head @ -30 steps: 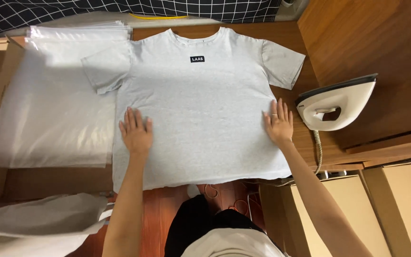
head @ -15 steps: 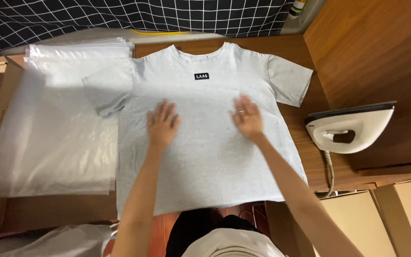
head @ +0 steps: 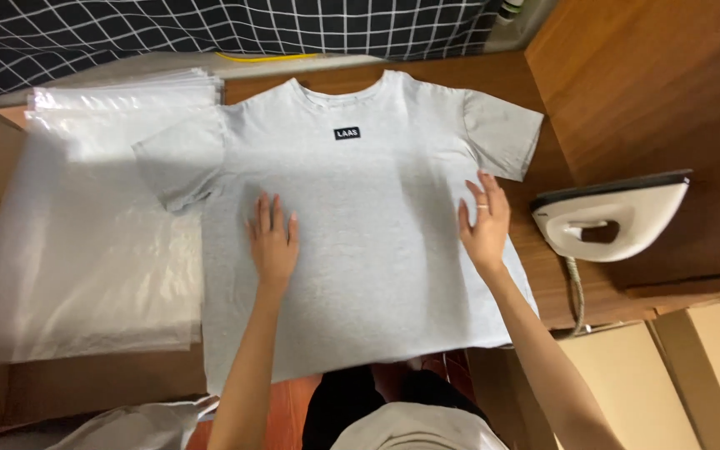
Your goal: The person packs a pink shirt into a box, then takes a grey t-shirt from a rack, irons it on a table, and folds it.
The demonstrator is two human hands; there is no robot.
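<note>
My left hand [head: 273, 244] and right hand [head: 487, 223], both flat and open, have slid apart from mid-chest across the grey T-shirt [head: 360, 208] spread on the wooden table [head: 535, 242]; it looks smoother, I think.

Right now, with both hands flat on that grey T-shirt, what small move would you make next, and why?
Probably slide the right hand outward to the side seam, smoothing the cloth. It lies near the right edge of the grey T-shirt, while the left hand presses the middle-left. The shirt lies face up on the wooden table, with faint ripples near the hem.
</note>
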